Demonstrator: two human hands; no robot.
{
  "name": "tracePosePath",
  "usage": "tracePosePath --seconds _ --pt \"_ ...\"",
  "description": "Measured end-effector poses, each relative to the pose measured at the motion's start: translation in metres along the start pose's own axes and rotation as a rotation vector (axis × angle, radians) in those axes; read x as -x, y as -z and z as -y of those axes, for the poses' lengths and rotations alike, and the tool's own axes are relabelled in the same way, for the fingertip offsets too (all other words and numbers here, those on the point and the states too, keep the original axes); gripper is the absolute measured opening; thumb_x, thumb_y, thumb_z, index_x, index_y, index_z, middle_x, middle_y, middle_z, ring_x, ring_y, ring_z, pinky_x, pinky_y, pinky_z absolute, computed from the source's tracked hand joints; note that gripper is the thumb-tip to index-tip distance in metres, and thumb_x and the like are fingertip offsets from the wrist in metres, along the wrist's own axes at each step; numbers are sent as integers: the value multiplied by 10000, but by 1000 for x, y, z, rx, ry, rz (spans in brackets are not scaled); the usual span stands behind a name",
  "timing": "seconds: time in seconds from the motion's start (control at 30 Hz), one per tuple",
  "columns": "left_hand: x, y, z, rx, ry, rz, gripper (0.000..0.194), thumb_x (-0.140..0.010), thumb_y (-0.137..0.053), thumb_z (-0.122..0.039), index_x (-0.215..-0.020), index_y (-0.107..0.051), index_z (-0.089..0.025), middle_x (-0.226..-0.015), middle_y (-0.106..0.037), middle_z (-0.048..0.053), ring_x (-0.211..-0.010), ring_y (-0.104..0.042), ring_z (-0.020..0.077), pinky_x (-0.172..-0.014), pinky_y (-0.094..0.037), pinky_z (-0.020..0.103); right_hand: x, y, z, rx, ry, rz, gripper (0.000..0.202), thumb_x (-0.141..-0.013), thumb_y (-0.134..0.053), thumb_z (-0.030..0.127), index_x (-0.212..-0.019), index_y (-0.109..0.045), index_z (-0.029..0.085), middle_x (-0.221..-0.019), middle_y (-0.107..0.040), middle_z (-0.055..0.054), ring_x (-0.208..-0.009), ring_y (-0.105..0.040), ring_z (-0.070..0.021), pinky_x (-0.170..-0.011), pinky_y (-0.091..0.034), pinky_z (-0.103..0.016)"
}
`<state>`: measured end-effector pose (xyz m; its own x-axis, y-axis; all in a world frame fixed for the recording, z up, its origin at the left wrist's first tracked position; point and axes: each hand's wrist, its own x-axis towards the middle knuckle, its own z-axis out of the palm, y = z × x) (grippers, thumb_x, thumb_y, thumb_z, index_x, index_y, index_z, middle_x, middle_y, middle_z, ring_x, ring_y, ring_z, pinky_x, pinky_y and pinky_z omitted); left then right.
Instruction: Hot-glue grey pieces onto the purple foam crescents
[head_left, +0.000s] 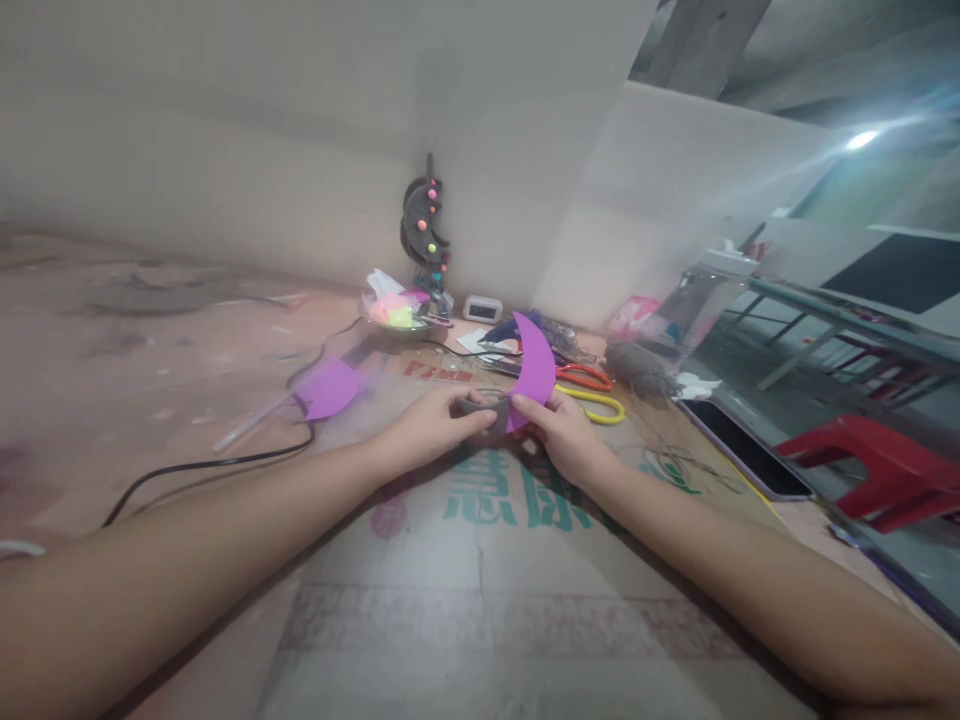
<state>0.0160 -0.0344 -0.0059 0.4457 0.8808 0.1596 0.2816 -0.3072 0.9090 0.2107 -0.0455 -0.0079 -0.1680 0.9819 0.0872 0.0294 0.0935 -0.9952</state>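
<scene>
Purple crescent-shaped sheet, probably paper, upright over printed brown cardboard; right hand pinches its lower end, left hand grips dark-grey curved strip alongside. Likely aligning step; next move calls for steady pinches.

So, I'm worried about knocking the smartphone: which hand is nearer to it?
Right. The right hand is left of the smartphone; the left hand is farther off in that direction.
</scene>
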Motion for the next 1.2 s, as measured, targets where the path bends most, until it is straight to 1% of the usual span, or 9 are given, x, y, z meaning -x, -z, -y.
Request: tracePosePath --seconds 0.13,0.33,0.53,0.6,0.77,0.9,1.0,1.13,1.2 --pt "-1 0 0 18 3 1 299 -799 -587 -459 -876 -611 -171 -680 -613 -8 -584 -517 123 -547 -374 220 0 0 0 -11 13 14 291 -770 -646 461 -746 -613 172 -563 -572 34 -434 -463 -82 -398 -339 -210" --pt "0 0 1 -19 -8 -4 306 -800 -583 -469 -872 -613 -173 -656 -609 -10 -572 -525 127 -538 -376 222 2 -3 5 85 -21 -37 320 -749 -664 478 -704 -586 171 -528 -553 36 -423 -445 -78 -394 -322 -203" --pt "-1 0 2 -26 -9 -5 317 -798 -583 -474 -885 -618 -171 -670 -616 -5 -573 -531 127 -529 -379 220 4 -4 10 157 -41 -60 342 -736 -675 496 -709 -583 167 -518 -548 34 -414 -436 -76 -391 -316 -201" --pt "-1 0 2 -22 -14 -11 311 -797 -586 -467 -882 -616 -169 -672 -614 -3 -575 -531 127 -526 -379 218 3 -4 9 119 -33 -55 338 -744 -666 499 -726 -582 173 -529 -554 34 -415 -439 -78 -388 -318 -202" --pt "-1 -1 0 52 32 4 276 -801 -590 -444 -871 -599 -177 -640 -583 -22 -547 -502 110 -498 -368 204 -1 -3 3 -85 37 -64 287 -757 -663 460 -806 -602 183 -593 -575 37 -445 -467 -83 -394 -342 -204" --pt "0 0 -4 125 63 -46 274 -789 -613 -424 -874 -602 -164 -685 -605 -9 -584 -524 113 -501 -377 200 -3 -1 2 -18 30 -90 322 -722 -706 452 -826 -612 162 -642 -606 16 -488 -497 -89 -431 -375 -206" --pt "1 1 -7 183 75 -76 278 -802 -609 -415 -896 -616 -153 -706 -615 -2 -601 -531 111 -501 -375 195 -2 0 3 49 23 -108 328 -719 -711 454 -798 -606 154 -577 -582 29 -452 -465 -77 -406 -338 -195" --pt "1 0 -7 205 42 -70 263 -813 -612 -400 -886 -627 -148 -620 -582 -24 -529 -485 90 -493 -363 195 0 -1 4 76 27 -53 300 -762 -675 430 -689 -564 161 -411 -488 61 -353 -373 -57 -356 -261 -184" --pt "0 0 -6 212 40 -60 252 -818 -610 -386 -885 -628 -144 -586 -567 -31 -510 -479 89 -501 -370 201 0 -1 2 23 28 6 261 -779 -657 402 -716 -575 162 -407 -500 57 -345 -393 -64 -359 -298 -184"
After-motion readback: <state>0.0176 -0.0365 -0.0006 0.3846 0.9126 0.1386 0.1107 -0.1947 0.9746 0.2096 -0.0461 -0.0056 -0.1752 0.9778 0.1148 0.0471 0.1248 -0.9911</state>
